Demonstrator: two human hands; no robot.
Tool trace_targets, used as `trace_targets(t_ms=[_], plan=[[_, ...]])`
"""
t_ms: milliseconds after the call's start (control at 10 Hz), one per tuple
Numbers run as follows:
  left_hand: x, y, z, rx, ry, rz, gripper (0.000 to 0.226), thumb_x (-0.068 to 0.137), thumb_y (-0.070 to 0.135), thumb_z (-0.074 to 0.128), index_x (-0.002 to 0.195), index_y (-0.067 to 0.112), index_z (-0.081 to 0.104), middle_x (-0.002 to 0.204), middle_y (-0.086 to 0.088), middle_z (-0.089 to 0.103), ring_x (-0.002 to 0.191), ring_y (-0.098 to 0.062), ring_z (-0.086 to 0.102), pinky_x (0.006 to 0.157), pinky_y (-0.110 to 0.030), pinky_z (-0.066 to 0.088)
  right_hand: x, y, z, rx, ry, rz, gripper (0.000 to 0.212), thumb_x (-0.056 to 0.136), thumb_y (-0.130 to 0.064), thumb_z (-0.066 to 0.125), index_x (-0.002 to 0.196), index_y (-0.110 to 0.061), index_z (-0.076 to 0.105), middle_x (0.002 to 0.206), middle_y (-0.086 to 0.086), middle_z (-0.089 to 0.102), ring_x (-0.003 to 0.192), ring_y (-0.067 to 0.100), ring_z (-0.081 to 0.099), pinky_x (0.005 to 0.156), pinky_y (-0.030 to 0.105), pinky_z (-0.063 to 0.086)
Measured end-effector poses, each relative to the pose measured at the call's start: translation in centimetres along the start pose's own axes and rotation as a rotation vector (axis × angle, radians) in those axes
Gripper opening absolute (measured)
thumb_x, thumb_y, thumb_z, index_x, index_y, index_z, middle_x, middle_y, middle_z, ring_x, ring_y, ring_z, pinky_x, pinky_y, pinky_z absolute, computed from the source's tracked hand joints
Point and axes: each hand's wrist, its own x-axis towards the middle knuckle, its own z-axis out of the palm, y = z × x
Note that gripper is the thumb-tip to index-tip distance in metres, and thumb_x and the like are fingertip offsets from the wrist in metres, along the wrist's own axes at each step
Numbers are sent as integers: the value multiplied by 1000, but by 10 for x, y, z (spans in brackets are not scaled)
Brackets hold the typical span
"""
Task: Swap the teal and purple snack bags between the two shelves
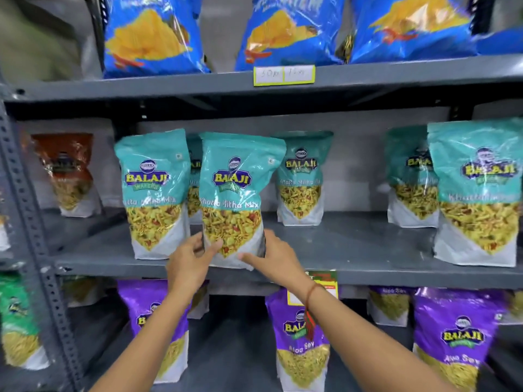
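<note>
A teal snack bag (235, 190) stands at the front edge of the middle shelf (353, 271). My left hand (189, 257) grips its lower left side and my right hand (273, 254) grips its lower right corner. Several more teal bags stand on that shelf, one to the left (152, 190), one behind (301, 176) and one at the far right (478, 193). On the shelf below stand purple snack bags, at the left (147, 309), the middle (294, 338) and the right (458, 335). My forearms partly cover the purple bags.
Blue chip bags (152, 35) fill the top shelf, with a price label (283, 75) on its edge. A brown bag (68, 171) stands at the middle shelf's back left. A perforated grey upright (31, 222) runs down the left; a green bag (19, 321) sits beyond it.
</note>
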Motion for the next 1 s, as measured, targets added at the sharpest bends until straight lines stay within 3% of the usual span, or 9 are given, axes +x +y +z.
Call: trace_targets(t_ms=[100, 200, 300, 400, 500, 600, 800, 900, 1000], plan=[[-3, 6, 10, -22, -35, 39, 40, 67, 58, 75, 95, 31, 69, 98, 3, 76, 87, -11, 71, 85, -40, 56, 2, 11, -12, 1, 38, 37, 76, 67, -69, 67, 123, -20, 50, 123, 5, 66, 113, 29, 62, 90, 45, 52], [-6, 19, 28, -27, -64, 77, 48, 64, 49, 82, 104, 23, 73, 98, -2, 78, 83, -11, 71, 82, -42, 58, 3, 26, -34, 31, 32, 88, 77, 66, -65, 72, 128, -24, 50, 125, 0, 67, 114, 25, 62, 92, 43, 52], [-7, 33, 53, 25, -91, 129, 42, 65, 49, 80, 100, 28, 74, 95, 5, 79, 85, -9, 74, 78, -33, 57, 6, 48, -59, 19, 35, 155, 80, 70, -59, 76, 132, -17, 47, 120, 3, 66, 110, 24, 62, 90, 42, 53], [-11, 48, 76, 89, -97, 177, 37, 70, 51, 76, 100, 29, 73, 93, 6, 79, 88, -13, 73, 73, -30, 51, 8, 69, -79, 76, 52, 212, 75, 66, -54, 79, 127, -20, 50, 118, 1, 67, 107, 19, 63, 92, 40, 54], [-14, 54, 96, 83, -70, 194, 45, 69, 57, 73, 104, 28, 72, 92, 2, 79, 89, -22, 72, 74, -38, 55, 8, 81, -94, 150, 48, 251, 63, 71, -40, 81, 125, -24, 53, 120, -2, 66, 108, 15, 62, 81, 25, 51], [-17, 57, 106, 84, -75, 182, 53, 68, 62, 70, 108, 27, 70, 95, 0, 78, 89, -23, 73, 77, -44, 57, 10, 87, -101, 194, 30, 282, 63, 69, -36, 82, 124, -26, 54, 121, -4, 67, 110, 11, 61, 79, 21, 47], [-16, 55, 111, 111, -77, 201, 49, 72, 62, 68, 107, 29, 68, 98, 3, 78, 90, -21, 72, 76, -42, 56, 10, 92, -102, 251, 11, 301, 65, 72, -32, 82, 129, -25, 50, 125, -2, 65, 115, 13, 60, 79, 19, 47], [-20, 54, 108, 97, -44, 222, 49, 76, 58, 68, 112, 26, 66, 104, -2, 77, 97, -27, 71, 81, -45, 55, 2, 89, -102, 248, 37, 287, 87, 69, -41, 84, 141, -23, 39, 142, 0, 55, 127, 18, 54, 98, 31, 47], [-22, 60, 99, 61, -6, 214, 62, 81, 53, 67, 132, 19, 56, 114, -10, 74, 104, -29, 69, 88, -45, 53, -11, 78, -106, 239, 288, 216, 103, 68, -47, 84, 151, -18, 29, 155, 6, 39, 138, 23, 43, 112, 44, 40]])
